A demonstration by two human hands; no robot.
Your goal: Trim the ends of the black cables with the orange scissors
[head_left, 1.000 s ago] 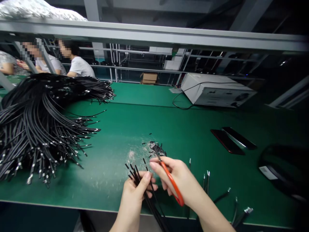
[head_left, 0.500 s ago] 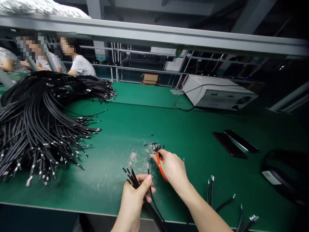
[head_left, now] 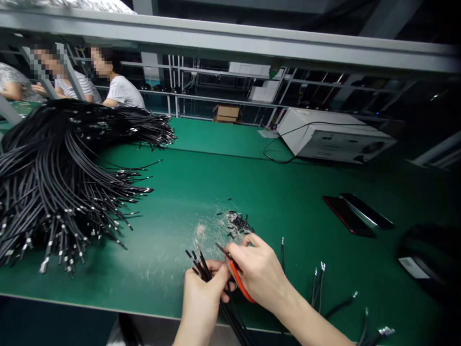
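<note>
My left hand point(head_left: 201, 298) grips a small bundle of black cables point(head_left: 200, 265) near the front edge of the green table point(head_left: 223, 182), their cut ends fanning up and to the left. My right hand point(head_left: 261, 273) holds orange-handled pliers point(head_left: 236, 278), whose jaws sit right at the cable ends beside my left thumb. Just beyond the two hands lies a little pile of black insulation scraps point(head_left: 238, 223) on a patch of pale dust.
A big heap of black cables with metal tips point(head_left: 61, 178) fills the left of the table. Several finished cables point(head_left: 324, 288) lie at the front right. Two phones point(head_left: 356, 216), a white machine point(head_left: 331, 137) and a dark object point(head_left: 428, 259) sit to the right. Two people sit at the far left.
My right hand came back from the scrap pile toward me and brought the pliers' jaws against the cable ends in my left hand. The view shifted slightly.
</note>
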